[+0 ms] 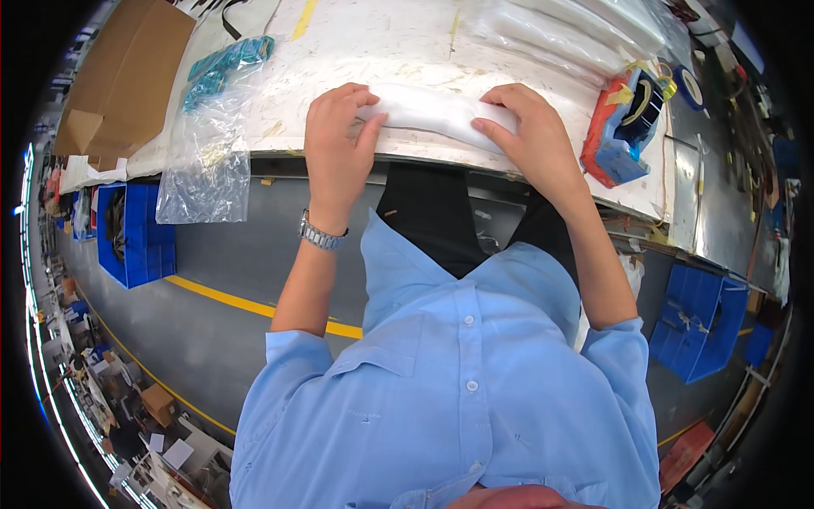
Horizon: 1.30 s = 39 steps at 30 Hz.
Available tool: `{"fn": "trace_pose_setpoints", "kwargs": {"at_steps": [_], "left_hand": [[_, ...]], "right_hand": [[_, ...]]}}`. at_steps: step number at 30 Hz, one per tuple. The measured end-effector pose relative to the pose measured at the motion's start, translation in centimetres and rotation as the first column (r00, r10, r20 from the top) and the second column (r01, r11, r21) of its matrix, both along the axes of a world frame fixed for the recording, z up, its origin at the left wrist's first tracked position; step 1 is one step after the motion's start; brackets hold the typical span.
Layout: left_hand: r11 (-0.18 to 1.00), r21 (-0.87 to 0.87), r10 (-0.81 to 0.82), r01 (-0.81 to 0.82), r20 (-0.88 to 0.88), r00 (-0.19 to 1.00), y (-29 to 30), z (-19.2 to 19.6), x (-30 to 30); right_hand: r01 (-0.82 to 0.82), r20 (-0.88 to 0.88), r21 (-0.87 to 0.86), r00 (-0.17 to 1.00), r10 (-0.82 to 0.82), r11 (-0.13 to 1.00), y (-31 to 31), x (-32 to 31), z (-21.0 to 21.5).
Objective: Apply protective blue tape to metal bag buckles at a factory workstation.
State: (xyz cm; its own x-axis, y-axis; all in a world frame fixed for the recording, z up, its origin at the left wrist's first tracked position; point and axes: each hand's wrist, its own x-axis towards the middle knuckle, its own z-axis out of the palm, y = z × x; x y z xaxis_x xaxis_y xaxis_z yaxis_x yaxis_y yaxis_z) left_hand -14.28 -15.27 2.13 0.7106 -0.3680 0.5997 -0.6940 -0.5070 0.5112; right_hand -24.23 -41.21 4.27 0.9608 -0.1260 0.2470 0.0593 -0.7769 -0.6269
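Observation:
A long white bundle that looks wrapped in thin plastic or foam sheet (432,110) lies crosswise at the front edge of the white worktable (339,51). My left hand (339,123) grips its left end, thumb on the near side and fingers over the far side. At the other end my right hand (526,127) holds it in the same way, thumb and fingers curled round it. What is inside the wrapping cannot be made out. A steel-banded watch (323,233) sits on my left wrist.
To the left lie a clear plastic bag (208,161) with teal pieces (229,64) and a cardboard box (127,68). A red and blue tape dispenser (623,127) stands right, below wrapped white packages (560,34). Blue bins (140,233) stand on the floor either side.

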Motion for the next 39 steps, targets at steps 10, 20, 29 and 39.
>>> {"fn": "trace_pose_setpoints", "kwargs": {"at_steps": [10, 20, 29, 39], "left_hand": [[0.991, -0.135, -0.042, 0.025, -0.127, 0.991, -0.8, -0.2, -0.3], [0.983, -0.049, -0.179, 0.176, -0.066, 0.982, -0.2, 0.8, 0.5], [0.955, -0.245, -0.243, 0.165, -0.333, 0.911, -0.2, 1.9, 1.9], [0.997, 0.013, -0.078, 0.078, -0.037, 0.996, 0.2, 1.7, -1.0]], "right_hand": [[-0.103, 0.105, -0.03, 0.989, 0.105, 0.994, 1.3, 0.1, 0.1], [-0.116, 0.239, -0.175, 0.958, 0.157, 0.978, 0.9, 1.3, -1.2], [-0.106, 0.117, 0.088, 0.989, 0.096, 0.99, 0.5, 1.1, -0.1], [-0.145, 0.133, 0.026, 0.981, 0.14, 0.989, 2.7, -0.7, 0.2]]}}
